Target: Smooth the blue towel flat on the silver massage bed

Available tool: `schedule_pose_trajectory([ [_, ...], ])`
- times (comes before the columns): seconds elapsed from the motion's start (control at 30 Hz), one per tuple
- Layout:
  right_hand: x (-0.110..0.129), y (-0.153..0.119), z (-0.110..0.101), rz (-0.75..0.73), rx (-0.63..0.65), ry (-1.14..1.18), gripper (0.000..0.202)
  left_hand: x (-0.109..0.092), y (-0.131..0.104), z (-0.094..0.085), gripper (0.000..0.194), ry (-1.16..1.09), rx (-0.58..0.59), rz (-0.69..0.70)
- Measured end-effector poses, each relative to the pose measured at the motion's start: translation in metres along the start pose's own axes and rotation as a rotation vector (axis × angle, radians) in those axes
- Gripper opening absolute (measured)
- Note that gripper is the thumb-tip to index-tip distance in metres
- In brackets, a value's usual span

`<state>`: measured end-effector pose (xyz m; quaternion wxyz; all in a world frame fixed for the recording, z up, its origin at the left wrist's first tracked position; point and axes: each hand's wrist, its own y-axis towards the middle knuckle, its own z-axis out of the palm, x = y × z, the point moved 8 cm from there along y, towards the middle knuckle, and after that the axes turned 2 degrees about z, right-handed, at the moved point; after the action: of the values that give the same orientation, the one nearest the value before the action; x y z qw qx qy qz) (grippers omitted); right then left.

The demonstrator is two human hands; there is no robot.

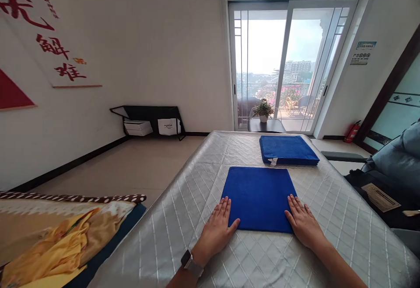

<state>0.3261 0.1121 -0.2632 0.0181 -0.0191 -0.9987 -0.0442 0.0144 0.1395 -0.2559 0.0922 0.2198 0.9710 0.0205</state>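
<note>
A flat blue cloth (260, 198), folded into a near square, lies on the table's silver quilted cover (183, 218). My left hand (218, 224) rests flat at its left edge, fingers stretched out and thumb on the near left corner. At the opposite edge, my right hand (303, 220) lies flat too, fingertips and thumb on the cloth. Neither hand grips anything. Behind this cloth, towards the far right of the table, sits a thicker stack of folded blue cloths (288, 148) with a white tag at its near side.
Left of the table is a surface with a patterned blanket (29, 222) and a crumpled yellow cloth (62, 244). A dark chair (393, 161) stands close on the right. Beyond the far edge, a potted plant (263, 109) stands before sliding glass doors (259, 56).
</note>
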Motion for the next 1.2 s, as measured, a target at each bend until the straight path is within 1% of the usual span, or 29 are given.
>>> schedule_pose_trajectory([
  [0.1, 0.001, -0.001, 0.002, -0.016, 0.012, -0.041, 0.065, 0.001, -0.001, -0.003, 0.081, -0.024, 0.000, 0.003],
  [0.23, 0.002, 0.005, -0.003, -0.024, 0.108, -0.082, 0.065, 0.001, -0.002, -0.007, 0.081, -0.049, 0.001, 0.003],
  [0.33, 0.005, 0.019, -0.016, -0.019, 0.160, -0.074, 0.066, -0.001, -0.003, -0.008, 0.083, -0.056, 0.033, -0.007],
  [0.4, 0.008, 0.033, -0.026, -0.007, 0.146, -0.059, 0.066, -0.002, -0.004, -0.009, 0.083, -0.060, 0.056, -0.018],
  [0.47, 0.009, 0.048, -0.030, 0.010, 0.107, -0.049, 0.066, -0.004, -0.003, -0.010, 0.084, -0.062, 0.069, -0.027],
  [0.53, 0.008, 0.060, -0.026, 0.032, 0.070, -0.045, 0.066, -0.005, -0.001, -0.010, 0.083, -0.055, 0.074, -0.025],
  [0.6, 0.003, 0.067, -0.016, 0.063, 0.044, -0.030, 0.066, -0.008, 0.001, -0.010, 0.083, -0.042, 0.078, -0.022],
  [0.73, -0.008, 0.071, 0.001, 0.099, 0.024, 0.018, 0.067, -0.012, 0.006, -0.009, 0.084, -0.019, 0.133, -0.043],
  [0.8, -0.011, 0.072, 0.004, 0.094, 0.024, 0.027, 0.067, -0.014, 0.009, -0.009, 0.084, -0.008, 0.159, -0.065],
  [0.87, -0.013, 0.072, 0.003, 0.097, 0.028, 0.037, 0.067, -0.017, 0.013, -0.013, 0.085, 0.010, 0.151, -0.092],
  [0.93, -0.015, 0.073, 0.002, 0.105, 0.032, 0.054, 0.067, -0.031, 0.021, -0.018, 0.085, 0.021, 0.126, -0.065],
  [0.97, -0.016, 0.073, 0.002, 0.106, 0.032, 0.065, 0.068, -0.044, 0.027, -0.019, 0.084, 0.020, 0.116, -0.019],
  [1.03, -0.017, 0.073, 0.001, 0.106, 0.029, 0.083, 0.068, -0.079, 0.042, -0.020, 0.081, 0.005, 0.105, 0.128],
  [1.13, -0.018, 0.073, 0.001, 0.097, 0.020, 0.088, 0.068, -0.142, 0.071, -0.016, 0.073, -0.027, 0.050, 0.360],
  [1.2, -0.019, 0.072, 0.002, 0.083, 0.022, 0.076, 0.067, -0.176, 0.096, -0.010, 0.070, -0.053, -0.013, 0.453],
])
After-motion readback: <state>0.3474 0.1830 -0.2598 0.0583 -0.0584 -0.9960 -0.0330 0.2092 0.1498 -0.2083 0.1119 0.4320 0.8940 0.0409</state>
